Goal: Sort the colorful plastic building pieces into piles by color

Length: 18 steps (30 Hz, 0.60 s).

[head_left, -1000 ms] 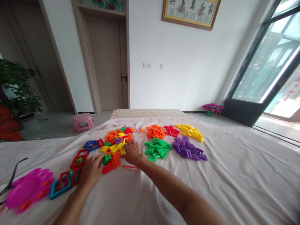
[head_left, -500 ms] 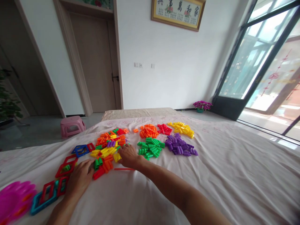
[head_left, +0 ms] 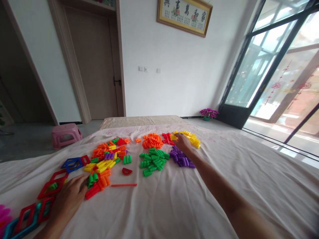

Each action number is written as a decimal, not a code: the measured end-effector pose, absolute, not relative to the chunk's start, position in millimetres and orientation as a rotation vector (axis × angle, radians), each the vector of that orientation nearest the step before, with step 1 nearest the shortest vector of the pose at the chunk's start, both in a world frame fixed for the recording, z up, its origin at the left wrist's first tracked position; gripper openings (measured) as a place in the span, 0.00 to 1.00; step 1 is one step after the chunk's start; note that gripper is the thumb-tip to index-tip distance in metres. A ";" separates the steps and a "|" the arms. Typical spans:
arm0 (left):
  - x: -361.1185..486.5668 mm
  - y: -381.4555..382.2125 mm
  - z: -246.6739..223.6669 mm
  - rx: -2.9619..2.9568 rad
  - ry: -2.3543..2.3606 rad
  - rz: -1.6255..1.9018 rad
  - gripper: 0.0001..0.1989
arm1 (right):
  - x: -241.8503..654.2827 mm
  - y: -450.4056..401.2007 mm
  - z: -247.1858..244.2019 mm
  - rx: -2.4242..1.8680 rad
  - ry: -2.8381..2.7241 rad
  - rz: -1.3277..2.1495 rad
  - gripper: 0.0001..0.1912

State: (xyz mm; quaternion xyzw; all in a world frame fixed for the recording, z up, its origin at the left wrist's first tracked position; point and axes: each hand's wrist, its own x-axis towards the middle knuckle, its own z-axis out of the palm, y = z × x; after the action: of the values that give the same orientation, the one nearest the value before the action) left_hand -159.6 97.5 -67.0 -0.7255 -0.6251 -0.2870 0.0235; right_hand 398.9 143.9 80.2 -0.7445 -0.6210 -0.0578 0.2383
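Observation:
My right hand (head_left: pixel 183 142) is stretched out to the yellow pile (head_left: pixel 193 138), its fingers closed on a yellow plastic building piece (head_left: pixel 173 137) above the edge of the red pieces (head_left: pixel 166 138). Just below that wrist lies the purple pile (head_left: pixel 181 157). My left hand (head_left: pixel 72 193) rests on the cloth, fingers loosely spread, beside green pieces (head_left: pixel 92 179) at the near end of the mixed pile (head_left: pixel 104 164). Its fingertips come close to them; whether they touch, I cannot tell. Green (head_left: pixel 155 160) and orange (head_left: pixel 152 141) piles lie between my hands.
Red magnetic frames (head_left: pixel 47 191) and blue ones (head_left: pixel 74 164) lie at the left. A red half-round piece (head_left: pixel 127 171) and a thin orange stick (head_left: pixel 124 185) sit on the pale cloth (head_left: pixel 159 212). A pink stool (head_left: pixel 66 136) stands beyond the left edge.
My right hand has moved from the mixed pile rightward to the yellow pile, with a yellow piece in it. The half-round piece now shows. The view has turned slightly right.

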 end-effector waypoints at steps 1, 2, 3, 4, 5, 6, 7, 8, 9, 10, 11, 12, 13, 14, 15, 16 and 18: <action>-159.6 97.4 -66.8 -2.242 -1.934 -0.899 0.21 | 418.1 150.4 83.5 -2.103 -1.636 -0.171 0.23; -159.4 97.2 -66.2 -2.240 -1.936 -0.901 0.21 | 435.4 156.4 86.9 -2.148 -1.581 -0.180 0.24; -159.3 96.9 -65.6 -2.239 -1.941 -0.895 0.21 | 450.5 161.6 90.0 -2.189 -1.512 -0.182 0.25; -159.1 96.6 -65.0 -2.238 -1.947 -0.882 0.21 | 463.2 165.9 92.6 -2.218 -1.442 -0.181 0.27; -158.9 96.3 -64.4 -2.239 -1.952 -0.866 0.22 | 473.3 169.1 94.2 -2.232 -1.383 -0.178 0.28; -158.8 96.0 -64.0 -2.242 -1.953 -0.851 0.23 | 480.7 171.2 94.7 -2.233 -1.333 -0.179 0.30; -158.7 95.9 -63.8 -2.241 -1.951 -0.842 0.23 | 485.3 172.2 93.9 -2.222 -1.296 -0.180 0.30; -158.8 95.9 -63.9 -2.239 -1.947 -0.840 0.24 | 487.2 172.2 92.0 -2.205 -1.270 -0.180 0.28; -158.8 96.0 -64.2 -2.240 -1.942 -0.839 0.24 | 486.3 171.6 89.1 -2.177 -1.258 -0.177 0.27; -158.9 96.2 -64.5 -2.241 -1.938 -0.841 0.24 | 482.9 170.6 85.5 -2.145 -1.256 -0.169 0.25; -158.8 96.2 -64.6 -2.241 -1.937 -0.844 0.24 | 477.2 169.7 81.7 -2.113 -1.264 -0.154 0.23; -158.5 96.2 -64.5 -2.239 -1.937 -0.848 0.24 | 469.2 168.9 77.9 -2.083 -1.280 -0.138 0.22; -157.9 95.9 -64.0 -2.234 -1.939 -0.852 0.24 | 459.2 168.5 74.6 -2.056 -1.302 -0.125 0.22; -157.1 95.3 -63.0 -2.228 -1.942 -0.854 0.24 | 447.0 168.3 72.1 -2.023 -1.336 -0.112 0.21; -156.0 94.5 -61.6 -2.219 -1.950 -0.855 0.24 | 432.8 168.1 70.5 -1.978 -1.380 -0.097 0.20; -154.7 93.4 -59.8 -2.210 -1.961 -0.854 0.23 | 416.5 167.6 69.7 -1.920 -1.433 -0.079 0.19; -151.9 90.9 -55.9 -2.199 -1.986 -0.844 0.23 | 377.9 164.0 70.6 -1.748 -1.580 -0.027 0.16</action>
State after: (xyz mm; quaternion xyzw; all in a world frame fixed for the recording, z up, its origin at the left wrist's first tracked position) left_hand -151.9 90.9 -55.9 -0.7135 -0.6442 -0.2739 0.0302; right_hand 377.9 164.0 70.6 -0.6854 -0.6195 -0.0107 0.3825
